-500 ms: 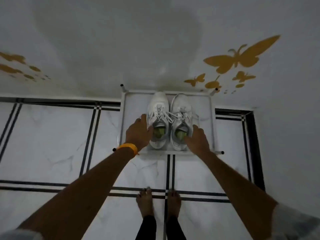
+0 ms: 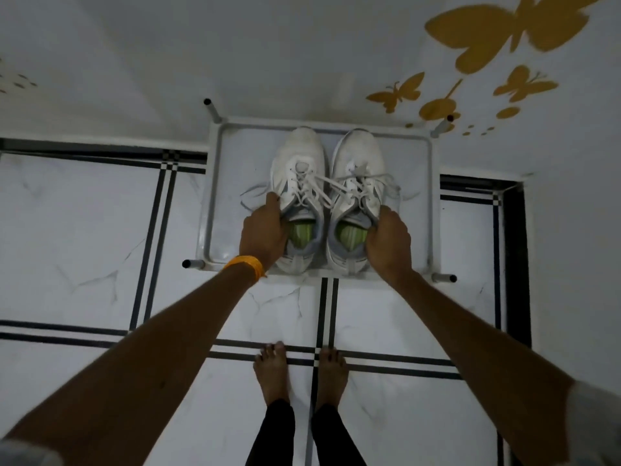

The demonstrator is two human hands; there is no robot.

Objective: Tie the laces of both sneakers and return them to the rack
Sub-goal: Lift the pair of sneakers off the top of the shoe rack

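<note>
Two white sneakers with green insoles stand side by side on the top shelf of a white metal rack (image 2: 215,183), toes toward the wall. My left hand (image 2: 263,235) grips the outer collar of the left sneaker (image 2: 299,163). On the other side, my right hand (image 2: 388,245) holds the outer collar of the right sneaker (image 2: 358,159). Their white laces (image 2: 332,193) lie loose, crossing from one shoe to the other and trailing off both sides.
The rack stands against a white wall with yellow butterfly stickers (image 2: 494,35). White marble floor tiles with black stripes (image 2: 322,317) spread in front. My bare feet (image 2: 299,375) stand just before the rack. A wall corner rises at the right.
My hands have closed onto the sneakers' collars, fingers now inside the openings. The camera has come closer to the rack.
</note>
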